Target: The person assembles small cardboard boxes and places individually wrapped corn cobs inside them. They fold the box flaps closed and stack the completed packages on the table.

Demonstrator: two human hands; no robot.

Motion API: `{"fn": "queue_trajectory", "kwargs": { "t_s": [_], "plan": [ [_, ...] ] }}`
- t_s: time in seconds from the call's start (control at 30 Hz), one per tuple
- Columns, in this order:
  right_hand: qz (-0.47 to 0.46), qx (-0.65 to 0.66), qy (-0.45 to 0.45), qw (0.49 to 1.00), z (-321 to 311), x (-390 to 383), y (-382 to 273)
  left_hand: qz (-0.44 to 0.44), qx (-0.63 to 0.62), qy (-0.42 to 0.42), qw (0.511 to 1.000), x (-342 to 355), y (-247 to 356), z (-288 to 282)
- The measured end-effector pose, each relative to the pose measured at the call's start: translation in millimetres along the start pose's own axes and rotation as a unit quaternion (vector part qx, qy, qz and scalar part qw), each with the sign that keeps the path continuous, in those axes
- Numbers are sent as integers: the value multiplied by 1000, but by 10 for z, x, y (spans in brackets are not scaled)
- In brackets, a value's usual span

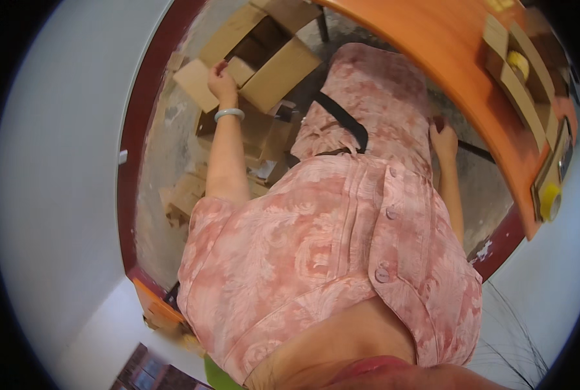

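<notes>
My left hand (222,84), with a pale bangle (229,114) at the wrist, is at the near left edge of an open cardboard box (280,75). Its fingers are bent and pressed together at the box's flap; part of the grip is hidden. The box is tilted, flaps spread, with a dark inside. At the right side of my pink patterned dress (381,97), my right hand (443,140) hangs low with curled fingers. A small dark patch shows at its fingertips, too unclear to name.
More cardboard boxes (254,133) lie on the floor at left. An orange table (426,39) curves along the far right, bearing an open carton (517,78) with a yellow tape roll inside. Another yellow tape roll (551,201) is at the table's right end. A wall (62,162) stands left.
</notes>
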State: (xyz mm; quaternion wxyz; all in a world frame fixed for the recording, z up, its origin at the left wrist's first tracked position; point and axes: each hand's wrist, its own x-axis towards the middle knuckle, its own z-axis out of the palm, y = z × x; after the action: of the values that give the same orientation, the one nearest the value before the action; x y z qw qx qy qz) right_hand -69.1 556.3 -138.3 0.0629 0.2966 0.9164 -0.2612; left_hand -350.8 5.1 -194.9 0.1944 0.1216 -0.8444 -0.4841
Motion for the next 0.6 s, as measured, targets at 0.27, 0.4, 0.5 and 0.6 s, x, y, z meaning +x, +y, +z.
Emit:
{"fn": "queue_trajectory", "kwargs": {
  "t_s": [0.27,0.4,0.5,0.6],
  "plan": [
    [-115,-31,-58,991,-196,152,-744,38,194,-104,975,-294,47,-61],
    [-157,-38,-50,986,-214,121,-636,-80,357,-140,920,-19,-38,132],
    [-148,-2,-56,987,-324,-7,-716,-138,418,-108,891,121,160,319],
    [-153,10,-39,987,-351,-109,-754,-134,485,-114,857,81,411,424]
  ]
}}
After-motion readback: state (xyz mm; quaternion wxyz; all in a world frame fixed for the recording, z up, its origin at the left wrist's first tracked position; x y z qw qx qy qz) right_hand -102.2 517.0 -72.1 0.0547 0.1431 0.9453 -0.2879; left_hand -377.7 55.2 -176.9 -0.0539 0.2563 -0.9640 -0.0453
